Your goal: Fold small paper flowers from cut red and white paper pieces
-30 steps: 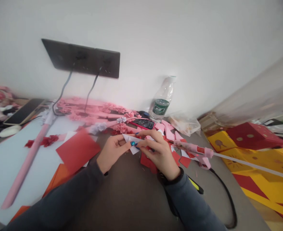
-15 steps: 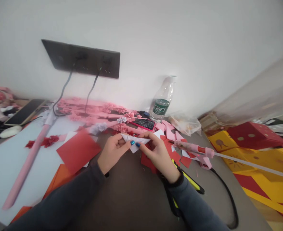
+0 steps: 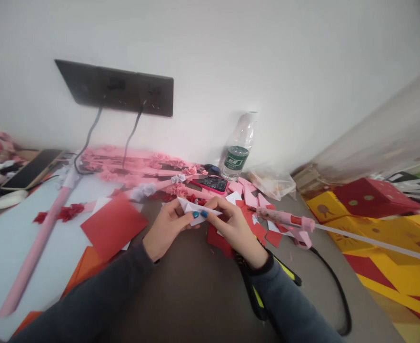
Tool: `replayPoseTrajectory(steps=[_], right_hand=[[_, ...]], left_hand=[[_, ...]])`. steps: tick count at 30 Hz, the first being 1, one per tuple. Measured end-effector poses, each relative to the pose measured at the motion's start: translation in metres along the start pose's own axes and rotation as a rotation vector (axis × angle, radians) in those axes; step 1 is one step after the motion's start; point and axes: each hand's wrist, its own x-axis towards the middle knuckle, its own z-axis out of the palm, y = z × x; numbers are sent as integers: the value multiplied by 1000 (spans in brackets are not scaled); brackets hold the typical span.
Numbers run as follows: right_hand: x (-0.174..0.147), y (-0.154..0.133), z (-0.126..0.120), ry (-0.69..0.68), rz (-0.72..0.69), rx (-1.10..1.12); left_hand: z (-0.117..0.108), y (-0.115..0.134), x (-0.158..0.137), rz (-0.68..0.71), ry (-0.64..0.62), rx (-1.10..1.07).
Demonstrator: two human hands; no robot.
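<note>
A small folded piece of white paper [image 3: 185,206] is pinched between my two hands above the table. My left hand [image 3: 167,226] grips its left side with thumb and fingers, and my right hand [image 3: 233,227] pinches its right side. Both thumbs meet near the middle of the paper, and the fingers behind it are partly hidden. Left of my left hand lies a square of red paper [image 3: 114,224]. Cut red pieces [image 3: 273,238] and pink paper pieces [image 3: 250,194] lie beyond and beside my right hand. A black-and-yellow tool [image 3: 258,300] lies partly under my right forearm.
A pink glue gun [image 3: 285,217] with a long glue stick and black cord lies at right. Behind stand a water bottle [image 3: 235,155] and a phone in a pink case [image 3: 212,184]. Pink paper flowers [image 3: 156,159] line the wall; a pink paper tube [image 3: 35,255] lies left.
The white paper has tilted, its left point now standing up and a folded flap showing. My hands stay close together on it. The whole view has shifted slightly.
</note>
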Motion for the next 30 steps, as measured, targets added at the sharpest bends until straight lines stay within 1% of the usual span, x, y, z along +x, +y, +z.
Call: replayPoseTrajectory(steps=[2,5,9,13,18,23,28,30], right_hand=[[0,1,1,14,12,32],[-1,0,3,27,21,42],[-3,-4,4,33,18,-61],[-4,-7,2,3,4,-110],[-3,-5,3,-5,60,-46],[-2,-3,4,33,88,-9],[0,-5,2,15,89,141],[0,-5,1,13,100,165]], left_hand=[[-1,0,1,-16,-19,4],[-3,-1,3,24,-25,46],[-4,-2,4,99,-34,137],[-4,-2,3,111,-48,162],[-4,-1,3,134,-28,154],[-2,2,2,88,-55,168],[-4,1,2,84,-7,122],[-5,0,3,67,2,90]])
